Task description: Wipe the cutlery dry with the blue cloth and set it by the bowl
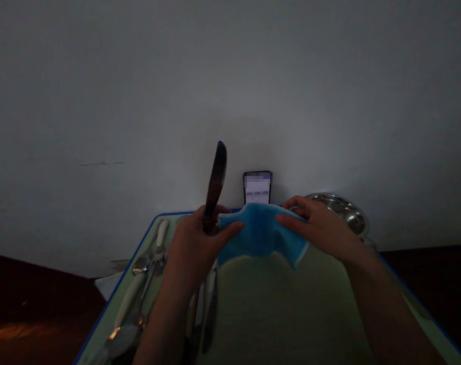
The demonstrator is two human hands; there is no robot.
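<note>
A blue cloth (258,234) with a pale edge is stretched between my two hands above the table. My left hand (198,235) is closed, its thumb pressing on the cloth's left end. It also grips a table knife (216,182), whose blade stands nearly upright, tilted slightly right; the hand hides the handle. My right hand (316,223) pinches the cloth's upper right edge between thumb and fingers. The cloth and the knife's blade are apart.
A phone (257,187) showing a timer leans against the wall. Behind my right hand stands a shiny metal bowl (348,210). Several spoons and forks lie at the left of the green table (283,314), among them a spoon (141,265). More knives (210,309) lie beside my left forearm.
</note>
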